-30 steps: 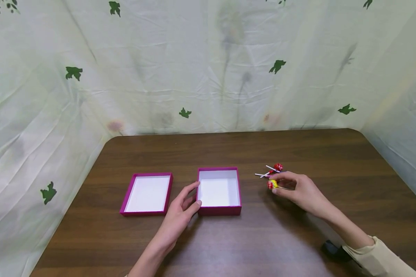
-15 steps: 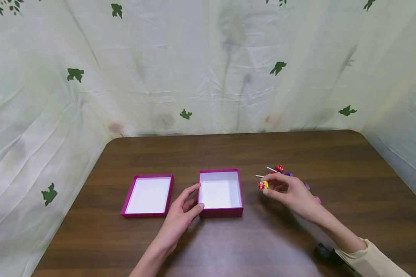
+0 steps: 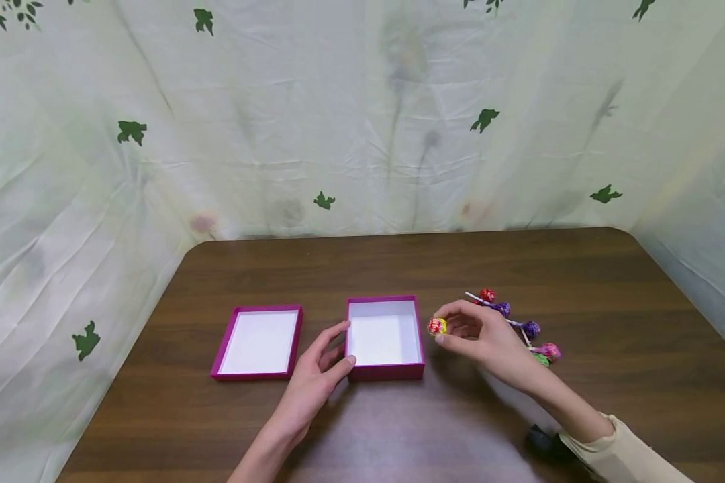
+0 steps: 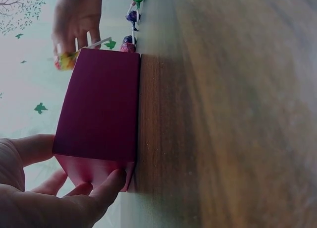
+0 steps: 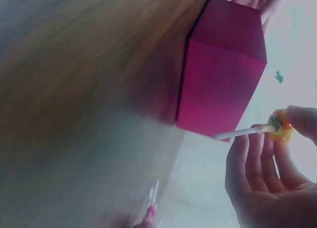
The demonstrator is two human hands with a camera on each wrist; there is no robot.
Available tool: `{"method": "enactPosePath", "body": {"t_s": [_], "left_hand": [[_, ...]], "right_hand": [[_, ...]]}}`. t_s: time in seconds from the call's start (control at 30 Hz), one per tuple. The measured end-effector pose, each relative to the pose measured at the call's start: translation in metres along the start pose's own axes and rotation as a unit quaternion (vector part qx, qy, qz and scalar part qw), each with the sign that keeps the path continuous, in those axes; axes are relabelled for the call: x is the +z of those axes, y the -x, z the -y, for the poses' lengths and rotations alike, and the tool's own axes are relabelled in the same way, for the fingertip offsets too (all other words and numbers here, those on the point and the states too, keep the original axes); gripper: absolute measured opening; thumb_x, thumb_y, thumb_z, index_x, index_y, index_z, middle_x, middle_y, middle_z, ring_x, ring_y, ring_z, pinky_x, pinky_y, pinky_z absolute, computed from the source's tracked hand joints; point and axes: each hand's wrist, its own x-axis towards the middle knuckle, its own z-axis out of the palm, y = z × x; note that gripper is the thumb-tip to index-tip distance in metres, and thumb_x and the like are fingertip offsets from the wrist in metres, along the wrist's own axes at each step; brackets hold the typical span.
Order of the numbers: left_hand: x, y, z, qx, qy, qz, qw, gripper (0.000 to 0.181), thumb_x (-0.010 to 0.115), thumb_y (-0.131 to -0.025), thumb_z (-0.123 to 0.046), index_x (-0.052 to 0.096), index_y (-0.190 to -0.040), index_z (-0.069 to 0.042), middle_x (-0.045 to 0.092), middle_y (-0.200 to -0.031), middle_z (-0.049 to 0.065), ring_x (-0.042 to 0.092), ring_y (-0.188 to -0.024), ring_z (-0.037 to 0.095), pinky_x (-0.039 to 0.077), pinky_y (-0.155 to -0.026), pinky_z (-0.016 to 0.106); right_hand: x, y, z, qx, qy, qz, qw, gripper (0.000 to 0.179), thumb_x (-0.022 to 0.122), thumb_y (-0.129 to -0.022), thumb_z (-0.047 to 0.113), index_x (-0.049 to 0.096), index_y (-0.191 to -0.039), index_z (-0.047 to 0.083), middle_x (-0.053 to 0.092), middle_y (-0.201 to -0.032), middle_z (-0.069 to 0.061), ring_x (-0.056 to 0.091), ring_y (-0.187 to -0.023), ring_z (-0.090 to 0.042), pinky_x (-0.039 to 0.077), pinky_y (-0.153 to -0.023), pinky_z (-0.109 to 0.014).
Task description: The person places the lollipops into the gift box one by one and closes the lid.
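- Head view alone shows the open magenta cardboard box with white lining, its matching shallow lid to the left, and four wrapped lollipops lying on the dark wooden table.
- Right wrist view alone shows the white stick of the yellow-and-red wrapped lollipop; its long axis runs from the candy head back across the fingers, towards the palm.
- Right hand pinches that lollipop just beside the box's right wall, above the table.
- Left hand grips the box's near-left corner, thumb on the front wall.
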Motion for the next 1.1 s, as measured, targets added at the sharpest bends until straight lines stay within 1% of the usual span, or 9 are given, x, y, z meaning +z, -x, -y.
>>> {"method": "enactPosePath", "body": {"t_s": [0.17,0.27,0.37,0.4,0.5,0.73,0.83,0.97,1.1], "left_hand": [[0.000,0.000,0.000,-0.001,0.000,0.002,1.0000,0.052,0.066,-0.094,-0.013,0.051,-0.143,-0.023,0.036,-0.152,0.005,0.041,-0.134,0.038,0.040,-0.102,0.054],[0.000,0.001,-0.001,-0.003,-0.002,0.002,1.0000,0.051,0.066,-0.094,-0.015,0.051,-0.142,-0.024,0.036,-0.153,0.005,0.041,-0.134,0.038,0.041,-0.102,0.054],[-0.001,0.000,-0.002,-0.007,-0.002,0.002,1.0000,0.051,0.066,-0.094,-0.016,0.051,-0.142,-0.025,0.035,-0.153,0.006,0.041,-0.135,0.038,0.041,-0.102,0.053],[-0.001,0.000,-0.002,-0.008,-0.002,0.003,1.0000,0.051,0.066,-0.094,-0.017,0.051,-0.142,-0.025,0.035,-0.153,0.006,0.041,-0.135,0.038,0.041,-0.101,0.053],[-0.001,0.000,-0.003,-0.010,0.000,0.005,0.9999,0.051,0.066,-0.094,-0.016,0.050,-0.142,-0.025,0.035,-0.153,0.006,0.040,-0.135,0.039,0.042,-0.101,0.053],[0.001,-0.001,-0.002,-0.011,-0.005,0.001,0.9999,0.051,0.066,-0.094,-0.015,0.051,-0.142,-0.025,0.035,-0.153,0.006,0.042,-0.134,0.038,0.043,-0.101,0.052],[0.001,-0.001,-0.002,-0.008,-0.006,0.002,1.0000,0.051,0.066,-0.094,-0.014,0.051,-0.142,-0.024,0.035,-0.153,0.006,0.042,-0.134,0.039,0.043,-0.100,0.051],[0.001,-0.001,-0.001,0.002,-0.004,0.003,1.0000,0.051,0.066,-0.094,-0.014,0.051,-0.142,-0.024,0.036,-0.152,0.006,0.043,-0.133,0.039,0.044,-0.100,0.050],[0.001,0.000,0.000,0.006,0.000,0.003,1.0000,0.051,0.066,-0.094,-0.013,0.052,-0.141,-0.024,0.037,-0.152,0.006,0.044,-0.133,0.037,0.044,-0.100,0.050]], "right_hand": [[0.008,-0.007,0.006,-0.012,-0.018,-0.003,0.9998,0.024,0.077,-0.087,0.017,0.066,-0.108,0.020,0.066,-0.096,0.000,0.063,-0.083,-0.021,0.053,-0.076,-0.031],[0.011,-0.009,0.019,-0.015,-0.026,-0.005,0.9995,0.025,0.077,-0.086,0.011,0.066,-0.108,0.016,0.067,-0.096,-0.002,0.063,-0.084,-0.023,0.052,-0.076,-0.031],[0.015,-0.014,0.026,-0.015,-0.027,-0.011,0.9995,0.027,0.077,-0.085,0.009,0.066,-0.109,0.016,0.068,-0.098,0.000,0.062,-0.085,-0.023,0.051,-0.078,-0.031],[0.016,-0.015,0.028,-0.015,-0.025,-0.011,0.9995,0.027,0.077,-0.085,0.010,0.067,-0.109,0.017,0.068,-0.098,0.000,0.062,-0.085,-0.022,0.051,-0.078,-0.031],[0.020,-0.022,0.024,-0.020,-0.029,-0.010,0.9993,0.028,0.079,-0.085,0.017,0.068,-0.110,0.022,0.069,-0.099,0.004,0.063,-0.086,-0.020,0.052,-0.080,-0.032],[0.034,-0.033,0.026,-0.031,-0.058,0.021,0.9976,0.024,0.078,-0.086,0.023,0.070,-0.109,0.023,0.070,-0.098,0.003,0.064,-0.086,-0.020,0.054,-0.076,-0.036],[0.040,-0.037,0.026,-0.031,-0.045,0.030,0.9981,0.023,0.077,-0.086,0.024,0.070,-0.108,0.025,0.070,-0.097,0.005,0.064,-0.084,-0.018,0.054,-0.073,-0.036],[0.046,-0.042,0.025,-0.031,-0.009,0.038,0.9988,0.022,0.077,-0.087,0.024,0.070,-0.107,0.025,0.069,-0.094,0.007,0.063,-0.082,-0.015,0.053,-0.070,-0.035],[0.052,-0.049,0.024,-0.023,0.024,0.044,0.9985,0.023,0.077,-0.086,0.024,0.069,-0.107,0.024,0.068,-0.091,0.009,0.063,-0.083,-0.011,0.053,-0.074,-0.032]]}}
